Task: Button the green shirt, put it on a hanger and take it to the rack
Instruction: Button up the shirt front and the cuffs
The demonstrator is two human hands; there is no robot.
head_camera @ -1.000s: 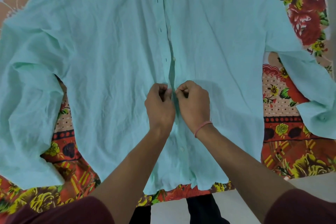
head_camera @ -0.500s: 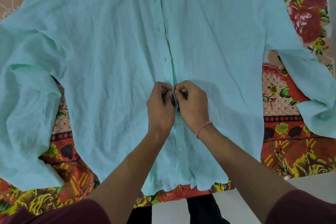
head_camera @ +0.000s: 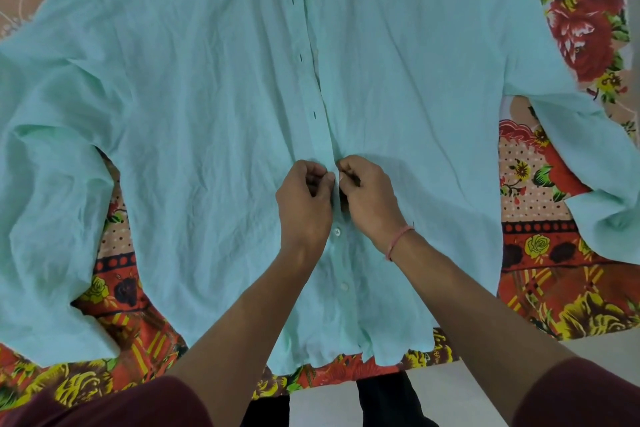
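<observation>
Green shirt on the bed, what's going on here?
A person has the green shirt spread flat, front up, on a floral bedspread. The left hand and right hand pinch the placket at mid-front, apparently working a button that the fingers hide. The two buttons below the hands look fastened; the buttonholes above them stand open. No hanger or rack is in view.
</observation>
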